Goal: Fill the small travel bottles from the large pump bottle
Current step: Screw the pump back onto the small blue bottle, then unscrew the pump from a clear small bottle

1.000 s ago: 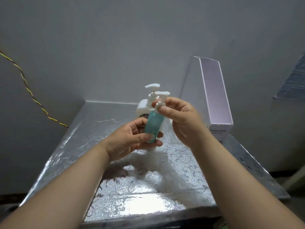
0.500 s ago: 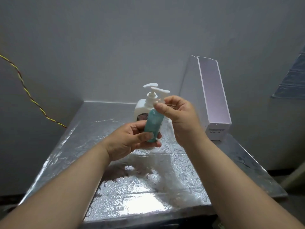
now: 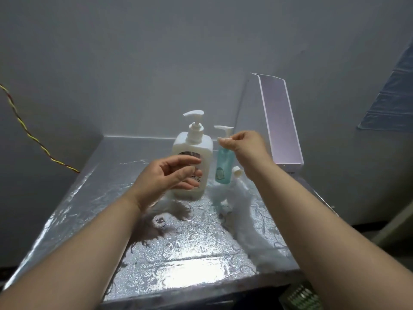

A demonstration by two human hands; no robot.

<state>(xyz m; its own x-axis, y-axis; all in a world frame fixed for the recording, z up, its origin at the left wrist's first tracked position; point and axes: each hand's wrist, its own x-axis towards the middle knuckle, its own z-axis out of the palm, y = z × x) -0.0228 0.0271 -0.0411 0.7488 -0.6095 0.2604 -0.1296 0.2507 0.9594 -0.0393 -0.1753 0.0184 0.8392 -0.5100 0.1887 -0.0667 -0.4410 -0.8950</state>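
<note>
The large white pump bottle (image 3: 192, 162) stands upright at the middle of the silver table (image 3: 178, 247). Just to its right the small teal travel bottle (image 3: 223, 166) stands on the table with a white pump top screwed on. My right hand (image 3: 245, 146) pinches that white top at the neck with thumb and fingertip. My left hand (image 3: 169, 175) hovers in front of the large bottle's label with relaxed, spread fingers and holds nothing. A small white cap (image 3: 237, 171) lies on the table right of the teal bottle, partly behind my right wrist.
A tall white box (image 3: 281, 121) leans against the wall at the back right. A twisted yellow-and-red wire (image 3: 33, 139) runs down the left wall to the table's edge. Walls close the table in at the back and left.
The teal bottle has left my left hand and now stands on the table beside the large bottle. My left hand has let go and opened. My right hand stays on the pump top.
</note>
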